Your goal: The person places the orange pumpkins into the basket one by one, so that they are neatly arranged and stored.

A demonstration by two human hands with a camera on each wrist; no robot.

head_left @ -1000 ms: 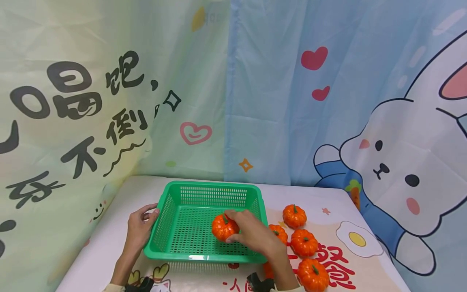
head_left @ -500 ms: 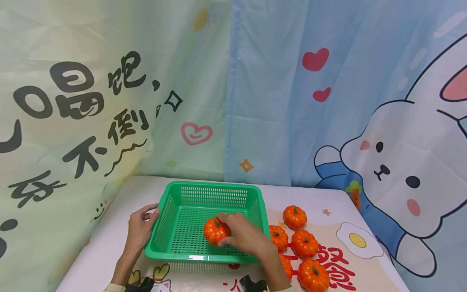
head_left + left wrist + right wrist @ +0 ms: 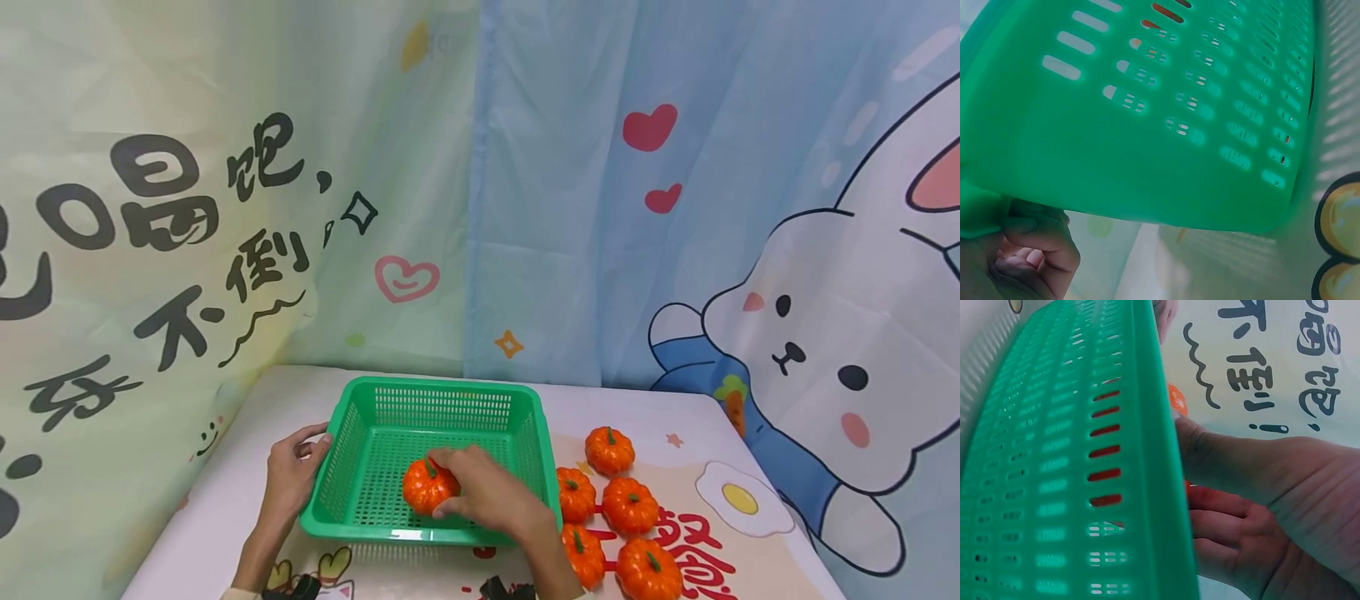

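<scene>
Six pumpkins (image 3: pixel 649 570) are in view, all bright orange and glossy, squat and deeply ribbed, with small white highlights on their skins and a short green stem on each. One of them, the held pumpkin (image 3: pixel 424 488), is inside the slotted green basket (image 3: pixel 375 533), toward the front and a little right of the middle, its stem at the top; whether it touches the basket floor cannot be told. The right hand (image 3: pixel 486 493) reaches over the basket's right side and grips this pumpkin between thumb and fingers. In the right wrist view the basket wall hides most of it, leaving slivers of orange.

The other five lie on the printed tablecloth (image 3: pixel 292 398), right of the basket: one at the back, two in the middle, two in front. The nearer two sit just beside the basket's wall.

There is one basket, rectangular, with slotted walls and a perforated floor. The left hand (image 3: pixel 292 467) holds its left rim, fingers curled at the edge.

One fried-egg print (image 3: pixel 741 500) marks the cloth. Behind, the curtain (image 3: pixel 540 217) carries one rabbit (image 3: pixel 817 325), two solid red hearts (image 3: pixel 649 128) and one pink outlined heart (image 3: pixel 407 282).
</scene>
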